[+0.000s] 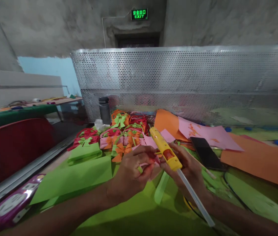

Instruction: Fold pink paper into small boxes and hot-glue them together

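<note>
My right hand (190,167) is closed round a yellow hot glue gun (162,145). A long translucent glue stick (195,196) sticks out of its rear end towards me. My left hand (132,172) is pinched on a small pink paper piece (155,172), right beside the gun. Reddish light falls on its fingertips. The right fingertips come close to the same paper, and the gun hides whether they touch it. Just beyond my hands stand several small paper bags with bows, among them a green one (86,152) and an orange one (120,118).
Green sheets (74,178) lie at the left, near a purple packet (14,201). At the right are a black phone (206,153), a pink sheet (210,134) and orange sheets (259,160). A dark bottle (104,111) stands before a perforated metal screen (148,78). A red chair (18,144) is beyond the left edge.
</note>
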`<action>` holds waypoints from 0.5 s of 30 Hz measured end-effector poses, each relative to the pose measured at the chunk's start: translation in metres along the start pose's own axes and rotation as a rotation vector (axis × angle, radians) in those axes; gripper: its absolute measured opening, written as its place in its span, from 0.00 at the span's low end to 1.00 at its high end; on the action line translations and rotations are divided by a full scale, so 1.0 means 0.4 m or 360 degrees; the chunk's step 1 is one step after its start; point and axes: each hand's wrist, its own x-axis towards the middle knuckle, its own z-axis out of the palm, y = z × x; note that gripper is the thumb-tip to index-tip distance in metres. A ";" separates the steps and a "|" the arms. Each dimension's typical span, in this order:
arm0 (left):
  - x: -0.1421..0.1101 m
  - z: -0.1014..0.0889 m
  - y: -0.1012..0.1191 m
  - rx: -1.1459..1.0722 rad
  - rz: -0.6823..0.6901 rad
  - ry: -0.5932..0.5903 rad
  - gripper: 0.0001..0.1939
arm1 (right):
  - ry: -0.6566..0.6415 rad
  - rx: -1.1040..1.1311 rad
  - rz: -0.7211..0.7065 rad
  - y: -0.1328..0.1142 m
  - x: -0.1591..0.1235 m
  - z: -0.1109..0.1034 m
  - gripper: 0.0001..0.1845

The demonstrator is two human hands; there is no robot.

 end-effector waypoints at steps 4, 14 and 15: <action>0.000 0.003 -0.003 -0.0008 0.0010 0.0007 0.09 | 0.0017 -0.0059 -0.0008 0.003 -0.003 -0.001 0.29; -0.005 0.003 -0.009 -0.0015 0.0013 0.0017 0.07 | -0.0042 -0.0168 -0.0059 -0.022 -0.006 0.001 0.26; -0.005 0.003 -0.009 -0.0021 0.0023 0.0021 0.07 | -0.0063 -0.0144 -0.0059 -0.018 -0.006 0.000 0.27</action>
